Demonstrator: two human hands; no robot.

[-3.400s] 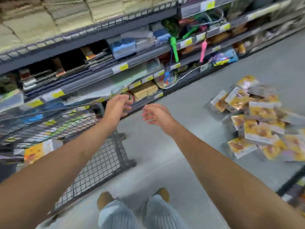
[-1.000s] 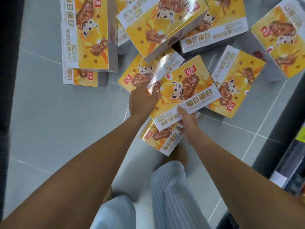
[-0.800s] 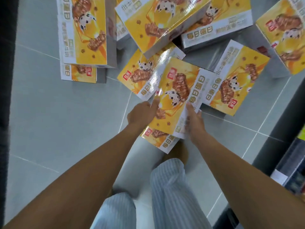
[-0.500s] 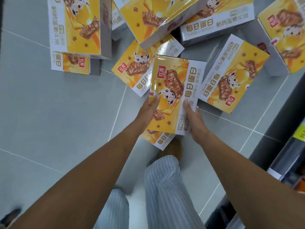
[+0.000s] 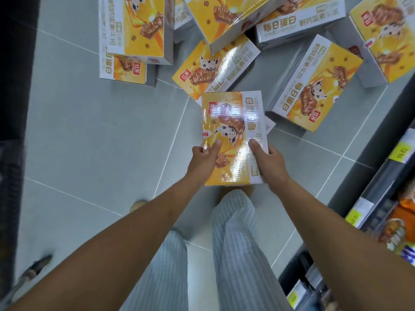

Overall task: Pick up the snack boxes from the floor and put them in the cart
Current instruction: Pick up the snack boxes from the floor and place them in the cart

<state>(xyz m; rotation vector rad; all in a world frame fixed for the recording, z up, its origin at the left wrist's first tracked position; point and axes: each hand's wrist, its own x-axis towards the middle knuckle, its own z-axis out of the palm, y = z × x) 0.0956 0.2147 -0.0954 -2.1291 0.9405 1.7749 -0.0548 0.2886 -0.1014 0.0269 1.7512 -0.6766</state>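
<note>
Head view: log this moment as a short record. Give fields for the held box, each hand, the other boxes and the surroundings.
held box: yellow-and-white snack box, face up, glossy wrap
left hand: grips its left edge, thumb on top
right hand: grips its right edge, thumb on top
other boxes: several alike, scattered on the grey tile floor, some overlapping
shelf: at right, yellow price tags
cart: not clearly in view

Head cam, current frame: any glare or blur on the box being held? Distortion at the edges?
Head view: white glare streaks across the held box, washing out its upper print and a strip beside the right hand; the left hand reads sharp. Head view: wide-angle stretch toward the corners; the shelf at the right edge is soft and smeared.
</note>
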